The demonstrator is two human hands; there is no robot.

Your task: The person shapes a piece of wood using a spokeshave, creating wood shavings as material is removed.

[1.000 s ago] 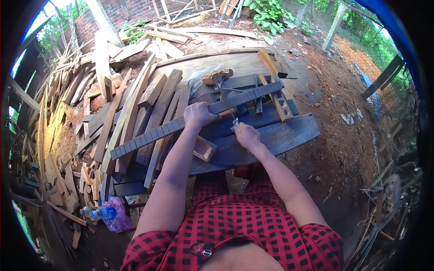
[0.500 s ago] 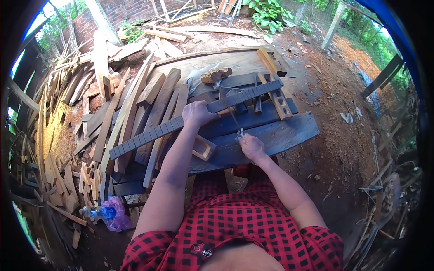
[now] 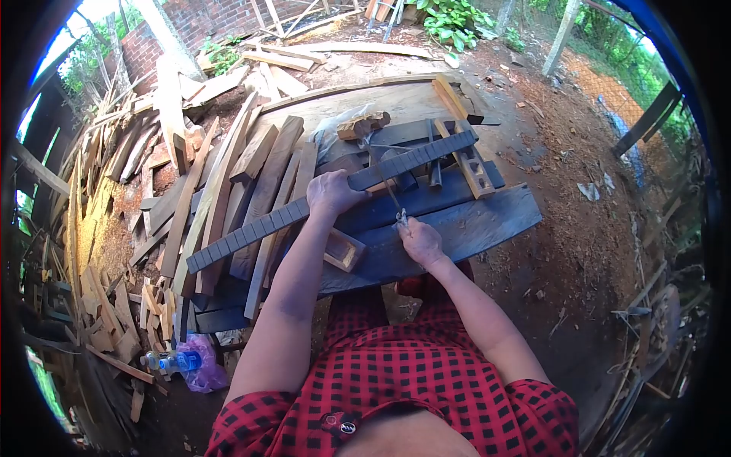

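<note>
Two hands are busy: left hand (image 3: 333,193) clamped on the slotted neck (image 3: 327,197), right hand (image 3: 421,241) at 4 o'clock gripping a thin blade (image 3: 394,201), apparently mid-cut, most slots seemingly done.

Setting: an outdoor yard in daylight, with no roof in view.
Ground: bare reddish-brown dirt (image 3: 579,251), scattered with wood chips and scraps.
Wall: a red brick wall (image 3: 190,23) stands at the far side, top left.
Counter: wide dark planks (image 3: 487,221) laid flat make the work surface, with a pale, broad slab behind them.
Wood pile: rough boards and offcuts (image 3: 175,152) lie heaped to the left, spreading onto the ground.
Plants: a leafy green bush (image 3: 449,23) grows at the far edge; trees show at top left.
Fence: a post with wire mesh (image 3: 560,34) runs along the top right.
Litter: a plastic bottle (image 3: 171,362) lies beside a purple bag at lower left.
</note>
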